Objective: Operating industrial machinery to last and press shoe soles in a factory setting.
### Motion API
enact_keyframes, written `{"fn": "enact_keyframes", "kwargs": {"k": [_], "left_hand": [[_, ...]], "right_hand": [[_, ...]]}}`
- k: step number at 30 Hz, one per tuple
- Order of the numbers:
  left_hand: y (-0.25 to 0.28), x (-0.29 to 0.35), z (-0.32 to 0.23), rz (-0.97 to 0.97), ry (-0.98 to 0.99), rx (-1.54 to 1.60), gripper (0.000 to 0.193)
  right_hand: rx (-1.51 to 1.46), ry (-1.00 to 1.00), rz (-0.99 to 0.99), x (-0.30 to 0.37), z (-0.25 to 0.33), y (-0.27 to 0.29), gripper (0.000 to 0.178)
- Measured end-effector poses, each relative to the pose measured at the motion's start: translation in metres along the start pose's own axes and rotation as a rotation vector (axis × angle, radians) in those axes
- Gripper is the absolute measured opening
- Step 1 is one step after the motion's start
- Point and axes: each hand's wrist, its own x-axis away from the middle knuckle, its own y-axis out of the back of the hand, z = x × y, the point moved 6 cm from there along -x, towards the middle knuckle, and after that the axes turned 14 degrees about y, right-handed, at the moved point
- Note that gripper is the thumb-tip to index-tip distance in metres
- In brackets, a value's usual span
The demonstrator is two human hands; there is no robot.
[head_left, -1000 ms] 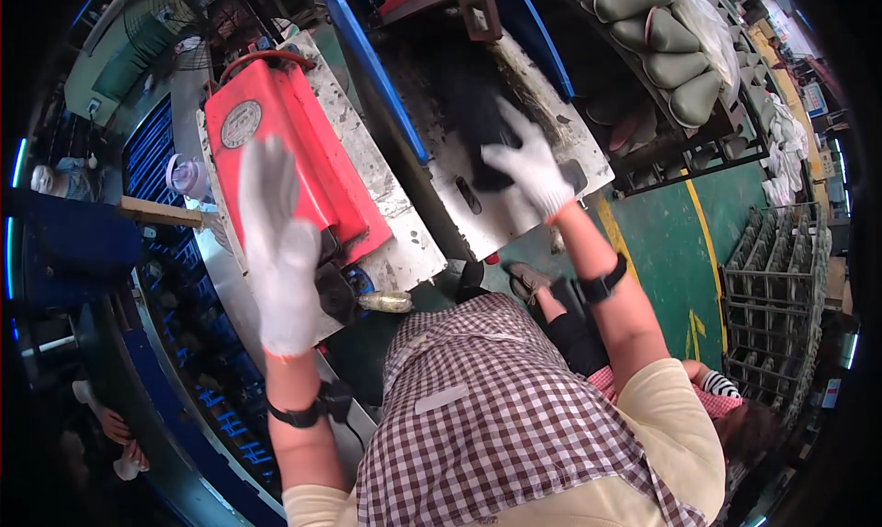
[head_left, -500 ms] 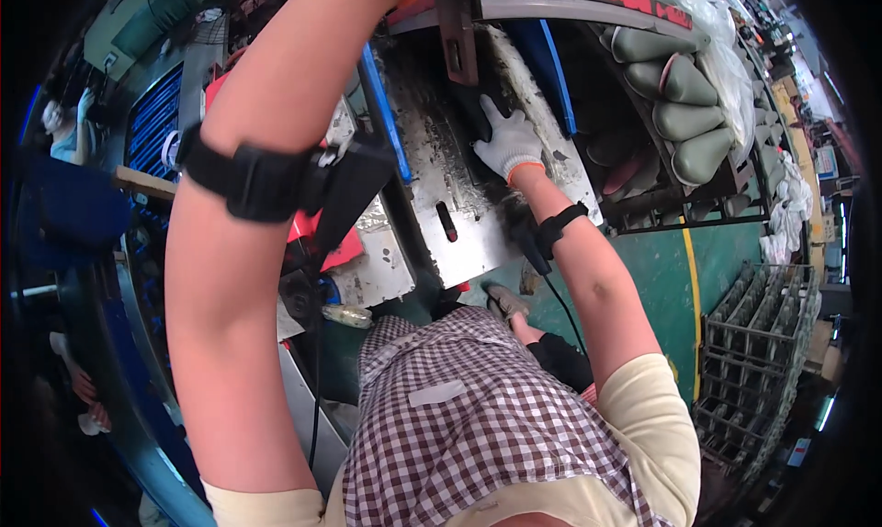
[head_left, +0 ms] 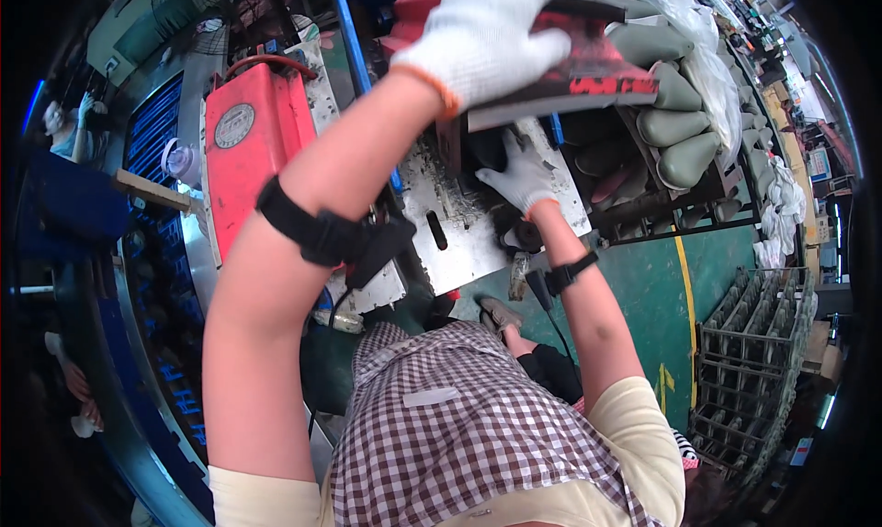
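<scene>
My left hand, in a white knit glove with an orange cuff, lies over a red, scuffed machine part, its fingers stretched and thumb apart. Lower down, my right hand wears a matching glove. Its thumb and fingers are spread over a dark object beneath the red part, whose kind I cannot make out. A worn, pale metal plate with a slot lies under it. Black straps with small dark devices sit on both my arms.
Left stands a red machine housing with a round emblem. Grey-green shoe lasts crowd a rack at right, beside clear plastic sheeting. A metal wire rack stands on the green floor. Another person is at far left.
The red machine part has come down nearer to me, and my left hand with it, now fully in view. My right hand has shifted slightly down and stays spread.
</scene>
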Motion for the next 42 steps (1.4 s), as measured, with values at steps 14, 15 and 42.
{"fn": "enact_keyframes", "kwargs": {"k": [14, 15, 42], "left_hand": [[-0.140, 0.193, 0.049, -0.082, -0.175, -0.255, 0.061], [-0.146, 0.202, 0.050, -0.099, -0.198, -0.265, 0.059], [0.148, 0.365, 0.095, -0.156, 0.646, -0.453, 0.025]], "right_hand": [[-2.060, -0.858, -0.030, 0.250, 0.030, -0.064, 0.052], [-2.061, -0.865, -0.042, 0.256, 0.027, -0.067, 0.052], [-1.298, -0.295, 0.589, 0.172, 0.126, -0.100, 0.027]]}}
